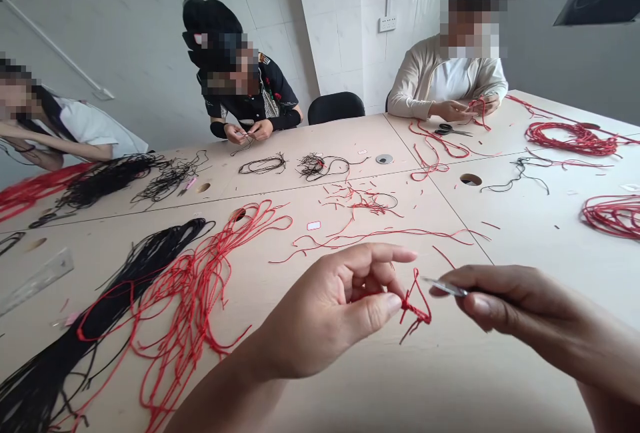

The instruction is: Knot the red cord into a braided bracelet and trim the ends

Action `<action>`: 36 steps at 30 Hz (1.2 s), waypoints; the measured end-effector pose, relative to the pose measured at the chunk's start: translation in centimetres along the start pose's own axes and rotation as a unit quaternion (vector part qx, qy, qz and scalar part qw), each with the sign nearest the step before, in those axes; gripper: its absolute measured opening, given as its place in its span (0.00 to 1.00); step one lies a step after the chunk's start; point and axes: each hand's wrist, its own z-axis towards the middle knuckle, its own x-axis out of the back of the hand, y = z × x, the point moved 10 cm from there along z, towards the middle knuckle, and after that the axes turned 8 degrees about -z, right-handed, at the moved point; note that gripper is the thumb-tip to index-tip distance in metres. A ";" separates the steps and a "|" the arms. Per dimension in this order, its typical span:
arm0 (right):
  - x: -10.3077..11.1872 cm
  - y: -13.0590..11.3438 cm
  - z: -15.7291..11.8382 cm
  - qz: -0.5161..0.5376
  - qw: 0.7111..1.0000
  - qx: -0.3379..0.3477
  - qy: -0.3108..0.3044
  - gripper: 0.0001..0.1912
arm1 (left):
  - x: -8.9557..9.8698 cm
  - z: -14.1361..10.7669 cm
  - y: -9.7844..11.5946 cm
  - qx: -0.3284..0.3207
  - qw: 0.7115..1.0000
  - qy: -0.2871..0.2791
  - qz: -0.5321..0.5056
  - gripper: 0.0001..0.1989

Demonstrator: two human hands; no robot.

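My left hand (345, 313) is closed, pinching a short piece of knotted red cord (414, 309) between thumb and fingers, with its index finger stretched out above. A small loop stands up from the cord, and loose ends hang below the knot. To the right, my right hand (520, 319) is closed around a slim, pointed metal tool (447, 286). The tool's tip points left, close to the cord's loop; whether it touches cannot be made out. Most of the tool is hidden in my fingers, so its exact kind does not show.
Long red cords (200, 286) and a black cord bundle (125, 293) lie on my left. Red scraps (370, 203) are scattered ahead. Coiled red cord (570, 138) lies at the far right. Across the table (320, 393) sit several people; two handle cords, near black scissors (453, 130).
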 end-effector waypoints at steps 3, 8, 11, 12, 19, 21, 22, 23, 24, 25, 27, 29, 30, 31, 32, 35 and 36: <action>0.3 3.7 -0.2 -0.143 0.987 -0.039 0.064 0.20 | 0.5 0.2 0.2 -0.005 0.999 0.020 -0.039 0.12; -1.5 8.5 -0.9 -0.261 0.959 -0.071 0.086 0.21 | 0.8 0.5 0.4 -0.014 0.998 0.027 -0.061 0.12; -1.0 6.0 -1.5 -0.243 0.963 -0.028 0.109 0.21 | 0.6 0.6 0.3 -0.014 0.998 0.028 -0.053 0.13; -0.7 4.2 -1.6 -0.214 0.970 0.008 0.118 0.19 | 0.4 0.6 0.3 -0.016 0.998 0.027 -0.049 0.13; -1.8 -1.8 0.4 0.061 0.998 0.035 0.000 0.13 | -0.5 0.9 -1.1 0.022 0.999 -0.013 -0.045 0.06; -2.6 -1.2 1.1 0.114 0.993 0.010 -0.042 0.15 | -0.3 1.3 -1.8 0.049 0.998 -0.020 -0.030 0.10; -2.6 -0.8 1.4 0.127 0.991 0.004 -0.047 0.16 | -0.1 1.6 -2.1 0.061 0.998 -0.023 -0.015 0.12; -2.5 -0.5 1.6 0.130 0.990 -0.003 -0.046 0.17 | 0.1 1.9 -2.4 0.070 0.997 -0.024 0.003 0.14; -2.4 -0.1 1.9 0.126 0.991 -0.010 -0.043 0.18 | 0.3 2.1 -2.7 0.081 0.996 -0.028 0.025 0.15; -2.2 0.2 2.1 0.125 0.991 -0.015 -0.044 0.19 | 0.4 2.4 -3.0 0.091 0.994 -0.034 0.041 0.16; -2.2 0.3 2.4 0.143 0.988 -0.012 -0.056 0.19 | 0.4 2.7 -3.5 0.106 0.992 -0.051 0.054 0.18; -2.3 0.1 2.5 0.169 0.983 -0.003 -0.079 0.18 | 0.2 2.9 -3.6 0.108 0.991 -0.066 0.052 0.19; -2.3 0.1 2.5 0.170 0.982 0.000 -0.087 0.17 | 0.1 2.9 -3.7 0.109 0.990 -0.071 0.049 0.19; -2.2 0.0 2.5 0.158 0.984 0.003 -0.088 0.16 | 0.0 3.0 -3.8 0.110 0.990 -0.072 0.043 0.19; -2.0 0.0 2.5 0.129 0.988 0.005 -0.081 0.15 | -0.1 3.0 -4.0 0.113 0.990 -0.072 0.035 0.19; -1.0 -0.3 2.4 0.015 0.999 0.026 -0.036 0.12 | 0.0 3.0 -4.3 0.122 0.991 -0.061 -0.003 0.19; -0.9 -0.6 2.3 -0.006 0.999 0.036 -0.033 0.12 | 0.0 3.0 -4.4 0.120 0.991 -0.057 -0.012 0.18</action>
